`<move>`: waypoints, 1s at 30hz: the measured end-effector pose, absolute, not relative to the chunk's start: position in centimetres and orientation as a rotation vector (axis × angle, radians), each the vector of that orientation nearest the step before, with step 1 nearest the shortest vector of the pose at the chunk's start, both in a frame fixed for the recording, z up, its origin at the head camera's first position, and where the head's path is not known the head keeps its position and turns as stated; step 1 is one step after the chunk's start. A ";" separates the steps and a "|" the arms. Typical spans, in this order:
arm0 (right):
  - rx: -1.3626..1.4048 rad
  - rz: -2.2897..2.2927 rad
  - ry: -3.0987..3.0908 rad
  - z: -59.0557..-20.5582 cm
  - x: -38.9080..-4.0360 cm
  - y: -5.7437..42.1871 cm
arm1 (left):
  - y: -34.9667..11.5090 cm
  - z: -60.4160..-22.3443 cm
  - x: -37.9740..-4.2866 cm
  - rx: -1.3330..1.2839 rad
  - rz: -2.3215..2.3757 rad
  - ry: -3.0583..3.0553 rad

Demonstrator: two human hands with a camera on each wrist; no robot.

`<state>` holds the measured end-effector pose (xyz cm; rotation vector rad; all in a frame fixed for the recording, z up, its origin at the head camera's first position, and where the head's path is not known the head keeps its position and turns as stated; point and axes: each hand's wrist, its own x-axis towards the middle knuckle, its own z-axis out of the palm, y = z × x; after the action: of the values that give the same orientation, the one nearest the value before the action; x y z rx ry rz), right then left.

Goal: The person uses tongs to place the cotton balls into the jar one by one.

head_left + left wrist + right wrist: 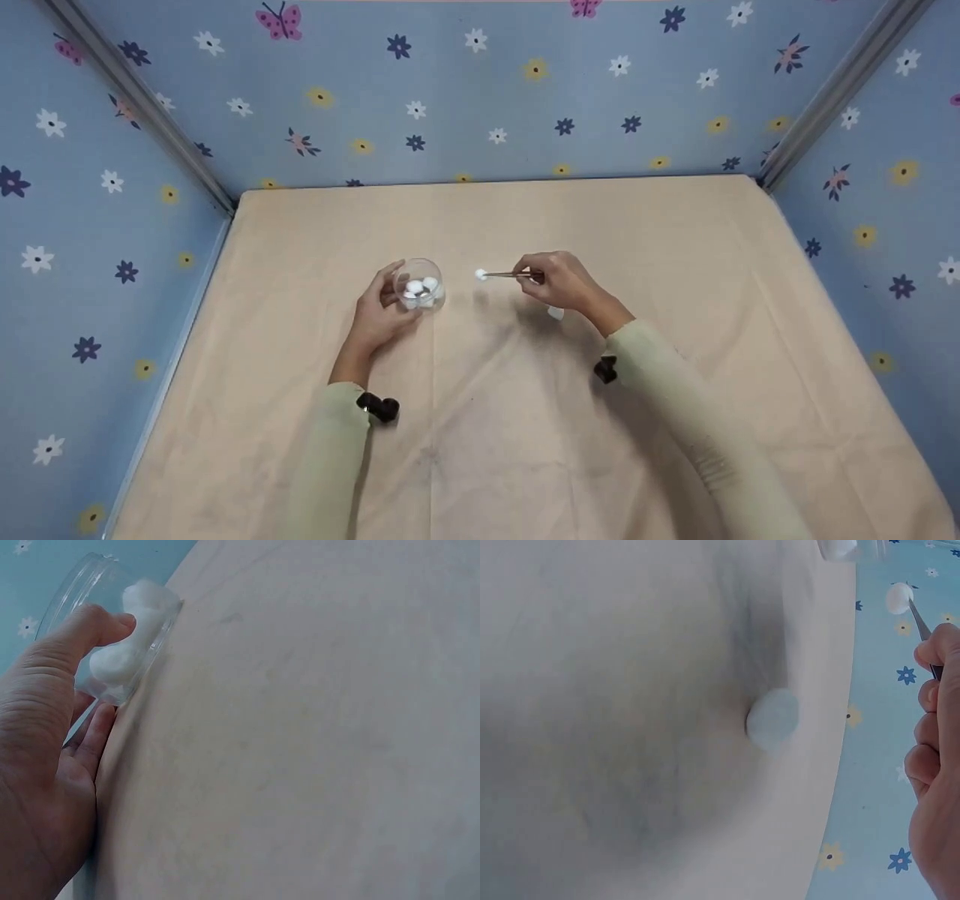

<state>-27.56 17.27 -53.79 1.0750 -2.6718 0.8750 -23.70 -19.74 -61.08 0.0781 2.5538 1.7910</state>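
A clear round jar (420, 268) stands on the cloth with several white cotton balls (416, 287) inside. My left hand (381, 319) holds it from the left; in the left wrist view the thumb (94, 626) lies across its side. Tweezers (502, 274) are pinched in my right hand (559, 279), above the cloth and right of the jar. Their tips grip a single cotton ball (899, 598), apart from the jar. On the cloth below my right hand lies a small white rounded piece (773, 719), partly hidden by that hand in the head view.
A beige cloth (600, 225) with creases covers the table. Blue walls (487, 82) patterned with flowers and butterflies rise at the back and both sides, with grey posts (840, 90) at the back corners. Each wrist wears a small black camera (379, 407).
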 end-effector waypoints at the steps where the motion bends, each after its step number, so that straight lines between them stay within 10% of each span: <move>1: 1.081 0.876 -2.666 -53.8 -27.6 17.0 | -19.7 -61.1 -23.7 0.078 1.789 2.557; 30: 1.128 0.803 -2.669 -52.9 -27.8 11.2 | -19.9 -61.4 -23.8 0.077 1.818 2.525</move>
<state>-27.82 11.24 -52.87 1.1283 -2.6685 0.8027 -23.77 -19.89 -61.41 0.0774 2.5252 1.8184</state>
